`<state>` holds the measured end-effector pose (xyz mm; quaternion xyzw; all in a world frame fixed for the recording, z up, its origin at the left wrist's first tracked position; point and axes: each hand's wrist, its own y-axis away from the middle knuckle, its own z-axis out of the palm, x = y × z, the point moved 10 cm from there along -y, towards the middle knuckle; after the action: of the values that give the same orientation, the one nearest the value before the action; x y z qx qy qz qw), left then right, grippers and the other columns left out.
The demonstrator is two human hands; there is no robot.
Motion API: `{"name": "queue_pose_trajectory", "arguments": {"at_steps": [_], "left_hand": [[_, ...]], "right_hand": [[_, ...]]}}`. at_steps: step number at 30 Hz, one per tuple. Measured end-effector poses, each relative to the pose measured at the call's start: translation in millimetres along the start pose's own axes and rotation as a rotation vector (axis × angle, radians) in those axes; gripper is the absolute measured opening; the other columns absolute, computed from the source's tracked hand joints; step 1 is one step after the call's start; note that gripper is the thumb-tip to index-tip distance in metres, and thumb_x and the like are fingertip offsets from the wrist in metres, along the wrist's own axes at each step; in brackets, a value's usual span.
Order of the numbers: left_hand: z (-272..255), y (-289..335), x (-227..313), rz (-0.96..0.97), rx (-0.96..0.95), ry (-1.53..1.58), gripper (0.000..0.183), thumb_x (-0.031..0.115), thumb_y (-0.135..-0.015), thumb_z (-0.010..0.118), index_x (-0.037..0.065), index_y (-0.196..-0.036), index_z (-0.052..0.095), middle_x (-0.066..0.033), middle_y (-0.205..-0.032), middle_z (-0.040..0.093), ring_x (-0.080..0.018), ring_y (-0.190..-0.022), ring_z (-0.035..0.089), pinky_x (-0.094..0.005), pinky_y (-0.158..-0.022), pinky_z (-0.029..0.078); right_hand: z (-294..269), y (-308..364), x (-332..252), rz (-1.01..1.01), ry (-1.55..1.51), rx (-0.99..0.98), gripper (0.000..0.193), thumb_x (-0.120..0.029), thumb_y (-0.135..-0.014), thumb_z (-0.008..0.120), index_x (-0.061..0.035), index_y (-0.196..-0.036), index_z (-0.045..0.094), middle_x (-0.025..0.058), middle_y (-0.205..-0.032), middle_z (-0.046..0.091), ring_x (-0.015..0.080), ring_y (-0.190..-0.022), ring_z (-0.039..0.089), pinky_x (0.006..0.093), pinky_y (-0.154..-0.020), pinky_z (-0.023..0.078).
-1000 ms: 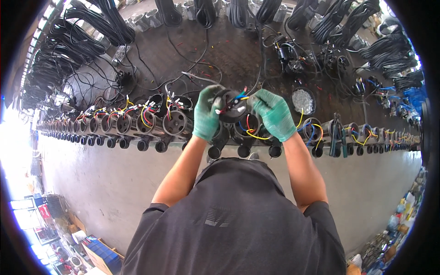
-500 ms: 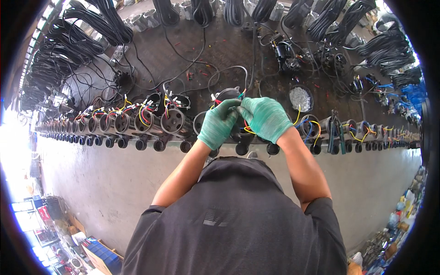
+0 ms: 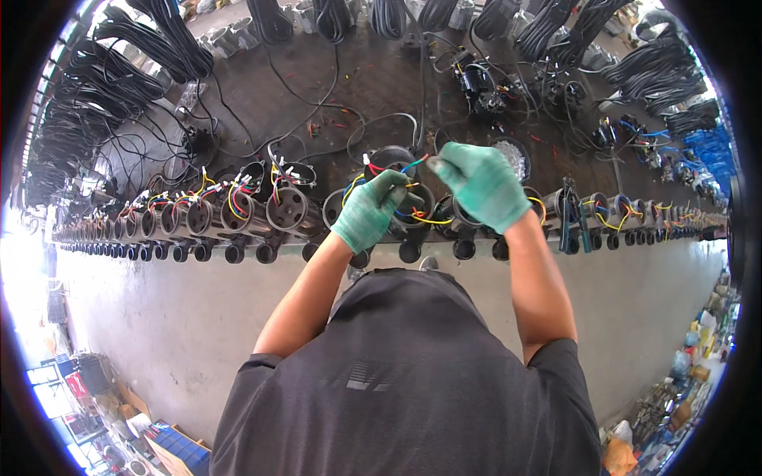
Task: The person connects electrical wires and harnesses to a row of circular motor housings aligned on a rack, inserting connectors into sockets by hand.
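"So, what takes up the most room?"

"The dark table point(image 3: 373, 79), right across the view. Bundles of black cable point(image 3: 270, 21) line its far side, and a long row of metal tubes point(image 3: 290, 209) runs along the near edge."

"And the hands?"

"Both gloved in green. The left hand point(image 3: 367, 214) is over the middle tubes; the right hand point(image 3: 484, 184) is raised a little to its right. Just beyond the left one sits a round black cup point(image 3: 394, 156) on the table."

"Anything smaller about?"

"Pliers point(image 3: 564, 226) at the tubes, right of the right hand, and a heap of small pale pieces point(image 3: 514, 155) partly hidden behind it."

"What are the fingers doing?"

"The left fingers look pinched on a yellow-tipped wire point(image 3: 413, 185). The right fingers are drawn together beside a blue-green wire point(image 3: 412, 166) at the cup; they're blurred, so I can't tell whether they grip it."

"How far along is it?"

"Partway, I'd judge. Coloured wires point(image 3: 236, 202) on the left carry white tips. Yellow wires point(image 3: 623, 220) on the right show none that I can make out, so that stretch seems left to do. The cup looks half done: some white tips, none on the blue-green wire."
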<state>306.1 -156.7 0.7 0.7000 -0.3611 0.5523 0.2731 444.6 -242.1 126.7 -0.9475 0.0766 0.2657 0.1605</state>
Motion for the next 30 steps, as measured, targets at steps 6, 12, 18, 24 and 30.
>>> {"name": "queue_pose_trajectory", "arguments": {"at_steps": [6, 12, 18, 24, 30], "left_hand": [[-0.9, 2.7, 10.7, 0.090, 0.069, -0.071, 0.020, 0.010, -0.106, 0.064, 0.003, -0.124, 0.068, -0.0113, -0.101, 0.077, -0.0150, -0.097, 0.072, -0.0308, -0.087, 0.055], [18.4, 1.9, 10.9, 0.085, 0.042, -0.180, 0.019, 0.012, -0.104, 0.068, 0.005, -0.122, 0.071, -0.0122, -0.091, 0.077, -0.0154, -0.077, 0.071, -0.0318, -0.073, 0.055], [27.7, 5.0, 20.2, 0.176, 0.070, -0.294, 0.015, 0.014, -0.102, 0.068, 0.009, -0.116, 0.070, -0.0172, -0.083, 0.073, -0.0334, -0.071, 0.071, -0.0422, -0.065, 0.054], [31.2, 9.9, 22.4, 0.201, 0.033, -0.400, 0.018, 0.011, -0.100, 0.068, 0.011, -0.118, 0.069, -0.0169, -0.086, 0.074, -0.0366, -0.074, 0.073, -0.0438, -0.066, 0.055], [26.0, 12.7, 24.9, 0.215, 0.046, -0.369, 0.018, 0.009, -0.099, 0.068, 0.010, -0.118, 0.069, -0.0159, -0.088, 0.075, -0.0355, -0.075, 0.073, -0.0422, -0.068, 0.055]], "right_hand": [[36.8, 59.1, -10.0, -0.238, 0.321, -0.378, 0.049, -0.007, -0.080, 0.079, -0.0150, -0.128, 0.073, 0.0122, -0.119, 0.068, 0.0329, -0.105, 0.070, 0.0443, -0.091, 0.059], [47.0, 79.8, 11.0, -0.191, 0.440, -0.552, 0.044, -0.006, -0.077, 0.079, -0.0069, -0.120, 0.069, 0.0123, -0.104, 0.069, 0.0330, -0.100, 0.072, 0.0449, -0.082, 0.060], [44.7, 75.5, -2.6, -0.195, 0.263, -0.547, 0.027, -0.010, -0.084, 0.073, -0.0058, -0.110, 0.071, 0.0123, -0.098, 0.070, 0.0340, -0.089, 0.073, 0.0437, -0.077, 0.058], [28.6, 54.1, -25.2, -0.278, 0.109, -0.217, 0.018, -0.009, -0.090, 0.070, -0.0071, -0.107, 0.074, 0.0116, -0.095, 0.071, 0.0332, -0.085, 0.071, 0.0446, -0.075, 0.057], [34.6, 53.6, -14.3, -0.228, 0.172, 0.026, 0.014, -0.012, -0.089, 0.074, -0.0075, -0.102, 0.076, 0.0099, -0.086, 0.068, 0.0324, -0.077, 0.070, 0.0437, -0.065, 0.055]]}}
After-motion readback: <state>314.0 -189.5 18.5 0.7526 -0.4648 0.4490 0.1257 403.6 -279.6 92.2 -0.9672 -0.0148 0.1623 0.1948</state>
